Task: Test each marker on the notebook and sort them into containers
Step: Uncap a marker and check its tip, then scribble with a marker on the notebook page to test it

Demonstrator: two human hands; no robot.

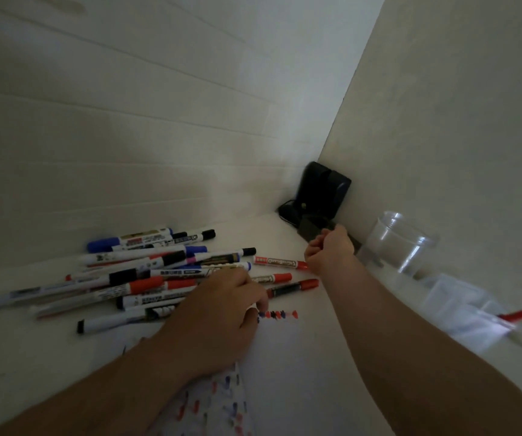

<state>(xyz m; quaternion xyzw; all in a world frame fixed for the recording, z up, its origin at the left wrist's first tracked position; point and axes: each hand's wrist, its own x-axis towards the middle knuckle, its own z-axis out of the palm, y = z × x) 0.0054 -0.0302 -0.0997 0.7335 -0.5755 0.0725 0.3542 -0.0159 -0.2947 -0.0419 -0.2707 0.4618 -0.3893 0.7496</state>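
Glossy plastic markers point(146, 272) on a smooth matt white table point(27, 357) — clear plastic cup point(401, 243), paper notebook point(291, 372).

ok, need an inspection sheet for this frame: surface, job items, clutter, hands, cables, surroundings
Surface: white tabletop, dimly lit.
Job's things: pile of red-, blue- and black-capped whiteboard markers; white notebook page with a row of red and blue test marks; clear plastic cup, lying tilted; clear flat container with a red-capped marker at its edge.
Clutter: black box-shaped device in the corner.
Hands: left hand rests on the page beside the marks; right hand is curled near the corner, contents unclear.
Cables: dark lead by the device.
Surroundings: pale panelled walls.
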